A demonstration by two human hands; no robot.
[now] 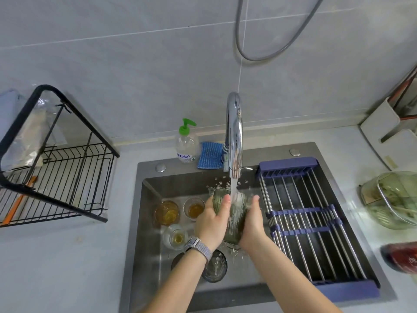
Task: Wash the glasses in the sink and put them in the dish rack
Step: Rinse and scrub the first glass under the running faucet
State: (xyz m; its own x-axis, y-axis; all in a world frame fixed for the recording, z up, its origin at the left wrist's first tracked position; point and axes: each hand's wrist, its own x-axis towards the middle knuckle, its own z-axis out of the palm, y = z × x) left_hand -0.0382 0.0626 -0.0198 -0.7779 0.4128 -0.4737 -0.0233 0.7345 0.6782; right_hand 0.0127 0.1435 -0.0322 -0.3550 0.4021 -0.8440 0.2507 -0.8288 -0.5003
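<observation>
Pale grey desk: a dark grey steel sink is set into it, with a grey tiled wall behind.

Black wire dish rack: placed on the desk left of the sink, well apart from the glasses.

Blue-framed roll-up rack of steel rods: laid across the right part of the sink.

Curved chrome tap: a stream of water is seen falling from it onto the held glass.

Ribbed green-tinted glass: held on its side under the stream, above the sink basin, gripped between the left hand and the right hand, fingers curled round its sides.

Four further glasses in the basin: two with amber liquid, one clear with a little yellow liquid, one dark ribbed glass nearest the viewer.

Clear soap bottle with green pump and blue striped cloth: stood on the sink's back rim, side by side.

Grey woven watch strap: worn on the left wrist.
</observation>
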